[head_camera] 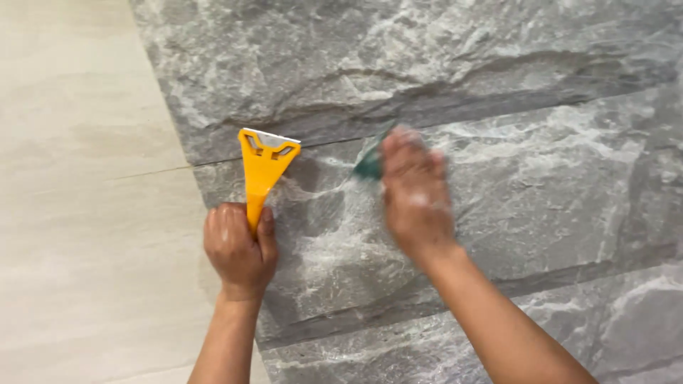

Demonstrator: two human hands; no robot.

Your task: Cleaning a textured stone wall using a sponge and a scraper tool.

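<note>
My left hand (239, 245) grips the handle of a yellow plastic scraper (264, 165), its flat blade edge pointing up against the grey stone-look tile (541, 178). My right hand (415, 192) is blurred and presses a green scrubbing pad (370, 163) onto the same tile, just right of the scraper. White soapy smears cover the tile between and below both hands.
Rough grey stone-look tiles (427, 57) with dark joints fill the right and top of the view. A smooth beige tiled surface (78, 213) lies to the left, with a thin joint line crossing it.
</note>
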